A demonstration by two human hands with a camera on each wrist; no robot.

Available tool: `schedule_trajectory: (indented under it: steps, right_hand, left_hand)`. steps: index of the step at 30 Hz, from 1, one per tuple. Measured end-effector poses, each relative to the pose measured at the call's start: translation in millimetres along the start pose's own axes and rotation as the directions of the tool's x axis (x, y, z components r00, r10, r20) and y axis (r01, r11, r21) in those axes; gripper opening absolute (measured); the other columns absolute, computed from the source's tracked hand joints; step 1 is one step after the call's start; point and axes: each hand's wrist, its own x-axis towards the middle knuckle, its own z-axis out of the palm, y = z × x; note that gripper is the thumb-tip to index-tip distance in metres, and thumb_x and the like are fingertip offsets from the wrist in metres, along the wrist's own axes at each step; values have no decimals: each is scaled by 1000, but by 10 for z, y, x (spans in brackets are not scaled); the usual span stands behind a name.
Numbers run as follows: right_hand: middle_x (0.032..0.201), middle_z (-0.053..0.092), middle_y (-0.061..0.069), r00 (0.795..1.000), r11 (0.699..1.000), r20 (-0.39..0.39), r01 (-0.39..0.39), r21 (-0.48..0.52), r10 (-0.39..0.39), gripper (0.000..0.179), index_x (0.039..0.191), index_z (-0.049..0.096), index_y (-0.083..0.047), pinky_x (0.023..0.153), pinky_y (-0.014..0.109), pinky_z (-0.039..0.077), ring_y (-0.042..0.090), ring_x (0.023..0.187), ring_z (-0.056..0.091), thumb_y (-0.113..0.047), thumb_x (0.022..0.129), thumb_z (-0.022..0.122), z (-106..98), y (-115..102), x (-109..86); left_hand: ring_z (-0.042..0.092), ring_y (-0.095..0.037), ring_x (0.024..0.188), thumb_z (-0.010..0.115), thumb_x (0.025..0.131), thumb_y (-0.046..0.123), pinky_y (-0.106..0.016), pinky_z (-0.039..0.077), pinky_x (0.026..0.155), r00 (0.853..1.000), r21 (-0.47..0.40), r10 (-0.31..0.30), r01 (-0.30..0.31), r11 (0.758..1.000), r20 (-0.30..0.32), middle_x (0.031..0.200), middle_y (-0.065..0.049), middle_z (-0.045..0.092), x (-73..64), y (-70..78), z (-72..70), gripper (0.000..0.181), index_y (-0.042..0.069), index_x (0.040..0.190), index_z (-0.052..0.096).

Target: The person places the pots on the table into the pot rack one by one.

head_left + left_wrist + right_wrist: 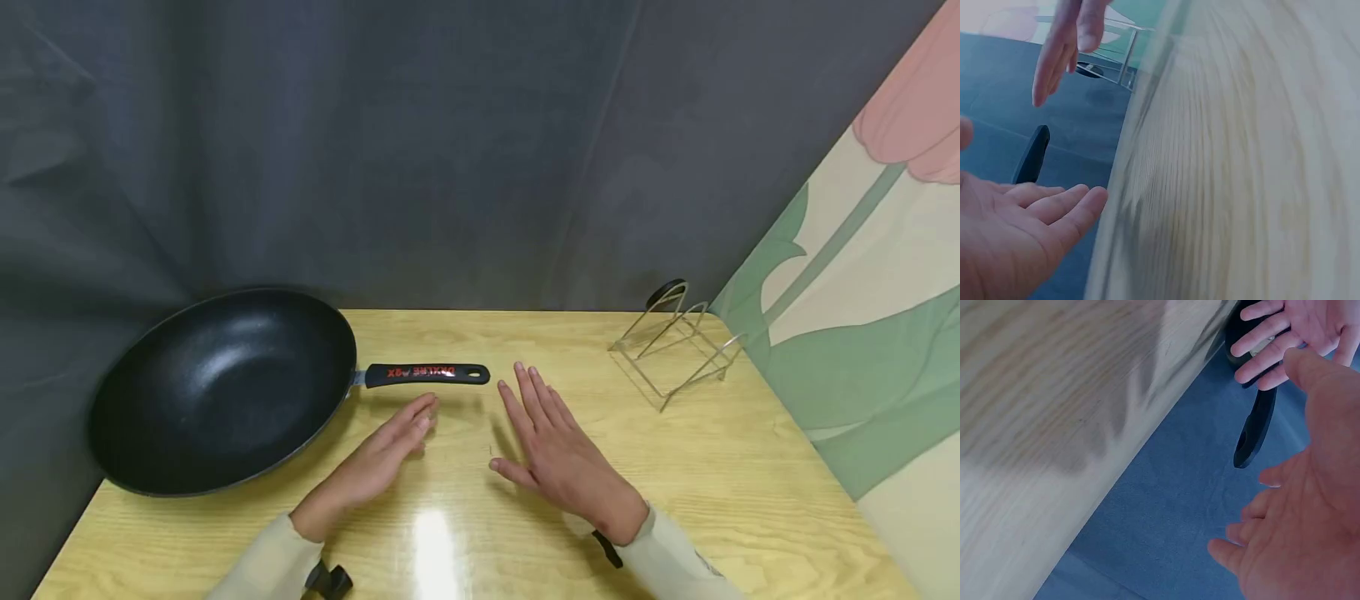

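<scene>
A large black wok (232,392) stands at the left of the table, its black handle (427,374) with red lettering pointing right. My left hand (378,458) hovers just in front of the handle, fingers extended and palm turned inward, holding nothing. To the right of the handle's tip is my right hand (558,458), fingers straight and slightly spread, also holding nothing. The two palms roughly face each other across a gap. In the left wrist view the handle (1032,156) shows beyond the left fingers; in the right wrist view the handle (1257,428) appears between both hands.
A thin metal wire rack (678,350) stands at the table's back right, with a round black item (666,294) at its rear. Dark cloth (480,158) hangs along the back edge of the wooden table (750,483). A flower-patterned wall (885,358) borders the right side.
</scene>
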Motion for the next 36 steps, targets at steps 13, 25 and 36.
schedule_trajectory:
  steps: [13,25,36]
  right_hand:
    - [168,4,24,1000,1000,26,2,2,-2,93,162,13,3,121,51,18,38,155,6,-57,103,53,17,13,215]
    - [169,0,22,998,1000,66,-21,22,19,89,163,13,-1,121,53,18,37,155,2,-51,104,57,-12,69,363]
    - [169,2,21,994,996,104,-43,79,35,84,164,11,-4,121,53,15,39,155,4,-49,107,52,-18,58,533]
  left_hand:
    - [30,-41,148,30,114,36,-48,35,114,995,-458,-92,60,887,-46,163,-29,22,127,-20,-66,66,-8,160,10]
    - [41,-41,142,37,113,23,-47,40,111,943,-778,-217,-63,625,-251,158,-31,32,251,-60,-8,27,5,133,34]
    - [63,-25,122,51,109,33,-42,42,111,878,-849,-274,-231,475,-392,117,-7,69,428,-106,69,30,12,129,44]
